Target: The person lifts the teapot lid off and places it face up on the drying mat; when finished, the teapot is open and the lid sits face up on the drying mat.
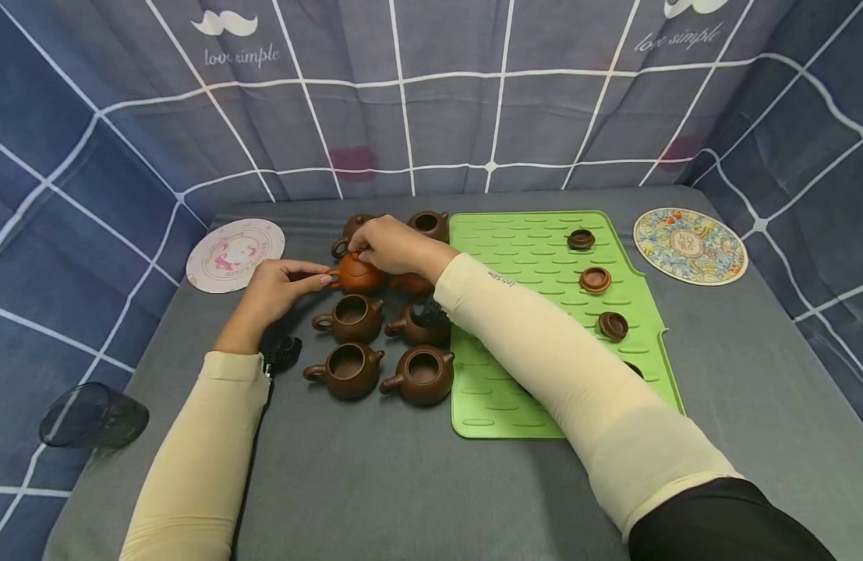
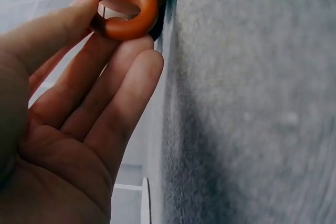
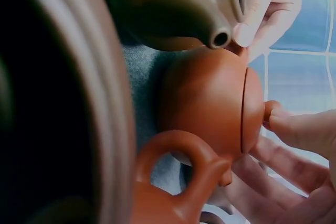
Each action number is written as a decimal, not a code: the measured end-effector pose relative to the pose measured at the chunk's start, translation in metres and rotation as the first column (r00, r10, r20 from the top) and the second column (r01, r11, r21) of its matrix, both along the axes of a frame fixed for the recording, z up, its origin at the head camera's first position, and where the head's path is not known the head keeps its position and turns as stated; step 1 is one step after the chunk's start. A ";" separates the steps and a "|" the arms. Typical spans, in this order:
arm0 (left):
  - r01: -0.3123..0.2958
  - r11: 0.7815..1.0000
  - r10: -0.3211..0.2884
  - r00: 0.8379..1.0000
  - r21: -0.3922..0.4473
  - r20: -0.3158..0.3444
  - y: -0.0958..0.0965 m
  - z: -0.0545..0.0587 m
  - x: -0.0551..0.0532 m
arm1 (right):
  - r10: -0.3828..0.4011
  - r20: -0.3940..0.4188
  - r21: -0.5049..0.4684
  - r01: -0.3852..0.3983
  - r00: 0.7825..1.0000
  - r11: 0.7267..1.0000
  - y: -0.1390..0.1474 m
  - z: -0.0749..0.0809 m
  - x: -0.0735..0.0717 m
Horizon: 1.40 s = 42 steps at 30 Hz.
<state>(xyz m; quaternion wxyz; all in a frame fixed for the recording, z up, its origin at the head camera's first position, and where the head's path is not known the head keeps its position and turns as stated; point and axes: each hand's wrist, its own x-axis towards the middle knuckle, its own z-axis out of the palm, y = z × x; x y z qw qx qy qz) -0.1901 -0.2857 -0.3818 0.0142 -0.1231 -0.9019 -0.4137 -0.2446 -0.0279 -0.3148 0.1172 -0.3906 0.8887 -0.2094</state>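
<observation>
Together both hands meet at an orange teapot [image 1: 357,274] that sits on the grey cloth [image 1: 375,483] at the far left of a cluster of brown teapots, just left of the green mat [image 1: 536,257]. The left hand [image 1: 273,288] comes in from the left with its fingers [image 2: 123,98] nearly straight and only loosely bent, the thumb tip and fingertips touching the pot's looped handle [image 2: 131,17] (a light pinch rather than a wrapped grip). The right hand [image 1: 389,243] reaches over from the right, its fingers curled down onto the top of the pot; in the right wrist view its fingertips [image 3: 294,129] pinch the small knob of the lid [image 3: 253,109], which sits on the pot's body. Nearer lie four open brown teapots [image 1: 347,370] without lids. On the mat, well to the right, three loose brown lids [image 1: 595,279] lie in a row.
</observation>
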 end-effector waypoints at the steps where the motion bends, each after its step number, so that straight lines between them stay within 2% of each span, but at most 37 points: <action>1: -0.001 1.000 0.001 1.000 -0.004 -0.005 0.000 0.000 0.000 | -0.008 -0.007 -0.003 0.008 1.000 1.000 0.000 -0.001 0.000; 5: -0.010 1.000 0.009 1.000 -0.015 -0.018 0.002 -0.002 -0.001 | -0.041 -0.020 -0.014 0.041 0.999 0.999 -0.001 -0.002 0.000; 13: -0.032 0.998 0.030 0.999 -0.047 -0.037 0.002 -0.001 -0.001 | -0.048 -0.018 -0.047 0.047 0.999 0.998 -0.003 -0.005 0.002; 20: -0.060 0.997 0.059 0.998 -0.040 -0.035 0.003 0.000 -0.001 | -0.077 -0.039 -0.070 0.075 0.996 0.995 -0.005 -0.008 0.002; 24: -0.056 0.998 0.055 0.998 -0.040 -0.040 0.003 0.000 -0.002 | -0.082 -0.037 -0.069 0.080 0.996 0.994 -0.005 -0.008 0.001; 34: -0.059 0.998 0.058 0.997 -0.025 -0.041 0.005 -0.002 -0.003 | -0.140 0.028 -0.170 0.143 0.990 0.975 0.004 0.000 0.008; 42: -0.057 0.998 0.055 0.998 -0.040 -0.043 0.004 -0.001 -0.001 | -0.098 0.061 -0.236 0.110 0.993 0.966 0.012 0.012 0.022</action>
